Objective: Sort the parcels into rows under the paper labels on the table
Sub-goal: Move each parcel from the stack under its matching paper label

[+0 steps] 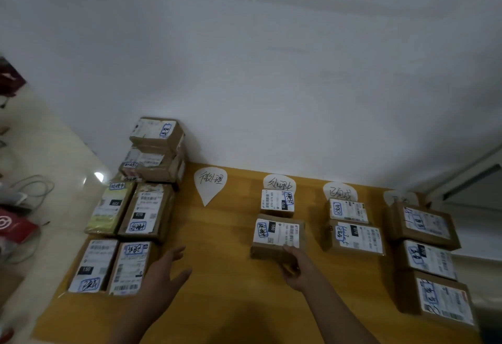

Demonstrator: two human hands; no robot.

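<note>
Head view looks down on a yellow wooden table (231, 289) with paper labels along its far edge: a first label (210, 185), second label (279, 183), third label (340, 191) and a fourth label (400, 197) half hidden behind a box. The right hand (296, 270) holds the near end of a brown parcel (278, 235), with the thumb on top and the fingers curled against its near face, as far as can be made out. This parcel lies flat in the row under the second label, just in front of the far parcel (277, 202). The left hand (165, 270) is spread wide and holds nothing. It reaches toward the unsorted pile (141, 208) at the table's left end and is just beside the near-right box (129, 267); whether it touches the box cannot be told. Two boxes sit in the third row (355, 237) and three in the fourth row (427, 259), while nothing lies under the first label. The step in hand looks like setting the brown parcel into its row, with the other hand already going for the next box. Next, the right hand should let go once the parcel sits square in line. The left hand must then close on the near-right box, its handwritten mark must be read, and it must be carried to the matching label. About six boxes look left to sort.
</note>
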